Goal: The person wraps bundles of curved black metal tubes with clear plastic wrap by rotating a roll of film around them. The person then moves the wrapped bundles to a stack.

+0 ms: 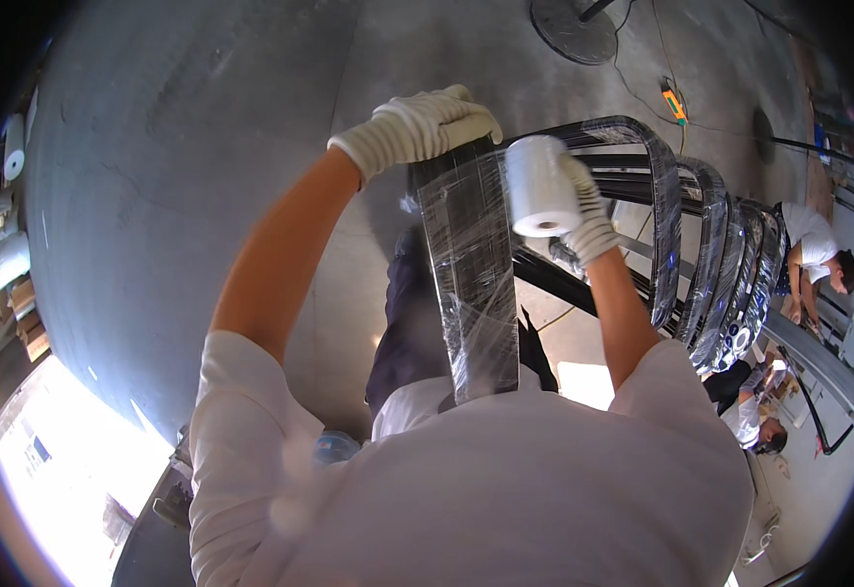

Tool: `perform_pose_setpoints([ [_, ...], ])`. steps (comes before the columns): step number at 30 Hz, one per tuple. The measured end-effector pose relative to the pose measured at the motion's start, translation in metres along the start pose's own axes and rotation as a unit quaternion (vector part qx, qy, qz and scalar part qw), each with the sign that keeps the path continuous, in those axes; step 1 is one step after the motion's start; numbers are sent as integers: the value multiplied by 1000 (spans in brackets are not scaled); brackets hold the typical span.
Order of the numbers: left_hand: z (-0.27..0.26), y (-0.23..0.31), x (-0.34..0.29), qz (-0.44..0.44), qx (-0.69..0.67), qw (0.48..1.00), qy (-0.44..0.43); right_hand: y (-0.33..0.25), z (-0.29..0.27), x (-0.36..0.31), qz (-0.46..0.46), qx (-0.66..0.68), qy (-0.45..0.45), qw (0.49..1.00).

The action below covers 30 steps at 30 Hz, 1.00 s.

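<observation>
In the middle, a long black frame piece (pixel 466 264) stands close to my body, wound in clear stretch film with wrinkles and shiny creases. My left hand (pixel 432 125), in a white knit glove, is closed over its far upper end. To the right of it, my right hand (pixel 591 210), gloved the same way, grips a roll of clear stretch film (pixel 542 186). The roll is tilted, with its core hole facing toward me. It lies right beside the frame piece's upper part. My right fingers are partly hidden behind the roll.
Several curved black frames (pixel 667 215), wrapped in film, stand in a row on the right. Behind them are two co-workers, one bent over (pixel 808 245) and one lower down (pixel 755 416). An orange tool with a cord (pixel 674 102) and a round black base (pixel 574 29) are on the grey floor.
</observation>
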<state>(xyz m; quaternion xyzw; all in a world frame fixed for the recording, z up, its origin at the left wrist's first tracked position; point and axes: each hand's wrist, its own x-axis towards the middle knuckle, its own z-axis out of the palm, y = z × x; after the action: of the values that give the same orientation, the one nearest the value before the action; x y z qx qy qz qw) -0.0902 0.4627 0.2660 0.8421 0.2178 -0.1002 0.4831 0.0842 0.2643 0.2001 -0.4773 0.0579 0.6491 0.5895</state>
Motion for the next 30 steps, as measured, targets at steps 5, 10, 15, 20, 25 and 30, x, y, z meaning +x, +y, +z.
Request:
perform_pose_setpoints([
  [5,70,-55,-84,-172,-236,883,367,112,9,64,107,-92,-18,990],
  [10,113,-85,-190,-205,-746,596,215,188,50,88,124,-175,-43,976],
  [15,58,-30,-253,-204,-713,607,286,212,73,90,115,-203,-45,971],
  [20,26,-32,-272,-365,-657,581,313,211,76,83,102,-241,-51,964],
  [25,11,-16,-244,-325,-681,592,285,191,76,76,67,-272,-51,959],
  [30,5,-12,-208,-218,-677,571,409,156,99,65,-4,-315,-49,948],
])
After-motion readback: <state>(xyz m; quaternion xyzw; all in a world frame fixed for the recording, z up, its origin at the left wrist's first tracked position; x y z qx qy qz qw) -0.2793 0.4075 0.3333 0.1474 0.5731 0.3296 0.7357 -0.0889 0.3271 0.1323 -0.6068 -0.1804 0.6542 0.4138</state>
